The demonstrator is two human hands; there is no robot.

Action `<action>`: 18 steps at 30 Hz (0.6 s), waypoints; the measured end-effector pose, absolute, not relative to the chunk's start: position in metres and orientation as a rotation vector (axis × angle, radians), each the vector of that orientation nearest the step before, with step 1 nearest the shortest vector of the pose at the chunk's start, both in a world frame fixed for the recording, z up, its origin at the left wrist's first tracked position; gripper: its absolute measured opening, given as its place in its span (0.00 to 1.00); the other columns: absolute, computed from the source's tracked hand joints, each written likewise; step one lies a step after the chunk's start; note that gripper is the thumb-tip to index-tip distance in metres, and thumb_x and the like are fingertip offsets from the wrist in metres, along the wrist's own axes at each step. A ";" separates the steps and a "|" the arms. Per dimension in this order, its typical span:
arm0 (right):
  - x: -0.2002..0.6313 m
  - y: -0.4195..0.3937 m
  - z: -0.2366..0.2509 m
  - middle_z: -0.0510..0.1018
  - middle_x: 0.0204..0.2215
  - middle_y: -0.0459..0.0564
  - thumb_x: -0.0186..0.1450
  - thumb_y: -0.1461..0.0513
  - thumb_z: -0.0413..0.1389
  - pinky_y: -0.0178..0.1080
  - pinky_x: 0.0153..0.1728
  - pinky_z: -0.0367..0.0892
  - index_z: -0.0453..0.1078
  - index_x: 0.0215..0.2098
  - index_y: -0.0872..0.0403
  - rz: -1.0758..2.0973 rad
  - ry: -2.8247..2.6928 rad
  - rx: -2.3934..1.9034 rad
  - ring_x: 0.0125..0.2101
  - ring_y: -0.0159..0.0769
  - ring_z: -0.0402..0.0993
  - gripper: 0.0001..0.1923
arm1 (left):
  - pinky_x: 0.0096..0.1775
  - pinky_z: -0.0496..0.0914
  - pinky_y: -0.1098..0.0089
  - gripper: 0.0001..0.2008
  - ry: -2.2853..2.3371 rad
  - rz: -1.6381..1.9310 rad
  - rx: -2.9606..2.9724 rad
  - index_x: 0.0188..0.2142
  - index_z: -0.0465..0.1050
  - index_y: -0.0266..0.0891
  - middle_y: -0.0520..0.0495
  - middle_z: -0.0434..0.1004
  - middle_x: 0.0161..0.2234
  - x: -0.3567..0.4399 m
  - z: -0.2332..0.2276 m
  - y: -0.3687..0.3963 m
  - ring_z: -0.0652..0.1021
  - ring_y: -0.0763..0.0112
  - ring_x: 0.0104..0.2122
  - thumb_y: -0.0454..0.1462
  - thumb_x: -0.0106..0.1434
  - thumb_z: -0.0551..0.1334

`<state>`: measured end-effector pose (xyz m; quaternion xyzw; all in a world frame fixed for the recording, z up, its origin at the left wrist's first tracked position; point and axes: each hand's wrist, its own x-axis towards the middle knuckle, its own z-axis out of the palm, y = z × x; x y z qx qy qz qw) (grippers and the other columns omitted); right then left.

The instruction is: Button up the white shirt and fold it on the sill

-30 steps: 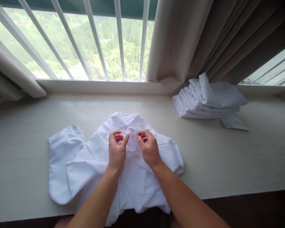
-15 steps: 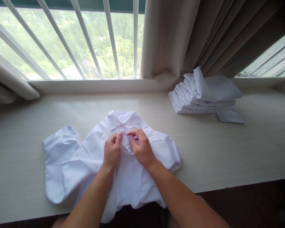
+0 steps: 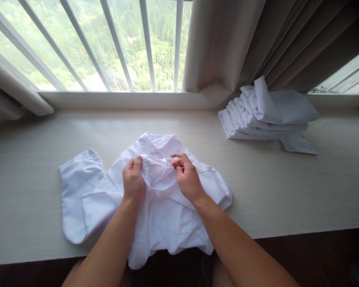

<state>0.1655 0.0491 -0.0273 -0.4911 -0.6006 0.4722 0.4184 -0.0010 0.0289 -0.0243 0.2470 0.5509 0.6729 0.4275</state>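
A white shirt lies crumpled on the pale desk, straight ahead of the person at twelve o'clock, collar toward the window and lower hem hanging over the near edge. One sleeve is spread out toward nine o'clock.

Both hands work at the collar. The left hand has its grip closed on a fold of cloth at the left side of the neck opening, thumb on top. The right hand pinches the cloth at the right side of that opening between thumb and forefinger, the other fingers curled.

A second ago the two hands were close together, knuckles nearly meeting over a small raised tuck at the middle of the collar. Half a second ago they were still bunched there. Now they have drawn apart, and between them the cloth sags in a smooth curve, so the neck has been pulled open and stretched sideways. Judged from that, the fiddly work at the collar's middle is finished or given up, and the hands are now spreading the upper front flat.

At two o'clock, well apart from the shirt, a stack of folded white clothes sits on the desk against the brown curtain. Behind, at twelve o'clock, the window with its white bars shows green hillside.
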 end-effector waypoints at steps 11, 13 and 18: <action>0.174 0.043 -0.014 0.80 0.44 0.47 0.67 0.65 0.53 0.34 0.40 0.73 0.79 0.45 0.50 1.392 -1.631 -0.868 0.40 0.30 0.76 0.14 | 0.24 0.59 0.75 0.21 1.568 1.648 0.886 0.27 0.72 0.37 0.53 0.66 0.23 -0.002 -0.028 0.027 0.64 0.78 0.23 0.52 0.63 0.69; 0.175 0.042 -0.011 0.79 0.46 0.46 0.66 0.65 0.58 0.36 0.44 0.74 0.79 0.48 0.48 1.295 -1.727 -0.833 0.44 0.31 0.76 0.14 | 0.25 0.58 0.75 0.21 1.576 1.671 0.935 0.26 0.73 0.37 0.54 0.66 0.23 0.001 -0.030 0.028 0.64 0.79 0.23 0.52 0.61 0.71; 0.177 0.044 -0.014 0.75 0.47 0.48 0.65 0.60 0.67 0.46 0.60 0.69 0.79 0.42 0.48 0.934 -1.849 -0.887 0.53 0.37 0.73 0.06 | 0.27 0.60 0.73 0.20 1.534 1.738 1.036 0.25 0.73 0.38 0.55 0.66 0.22 0.006 -0.034 0.030 0.66 0.79 0.24 0.49 0.60 0.73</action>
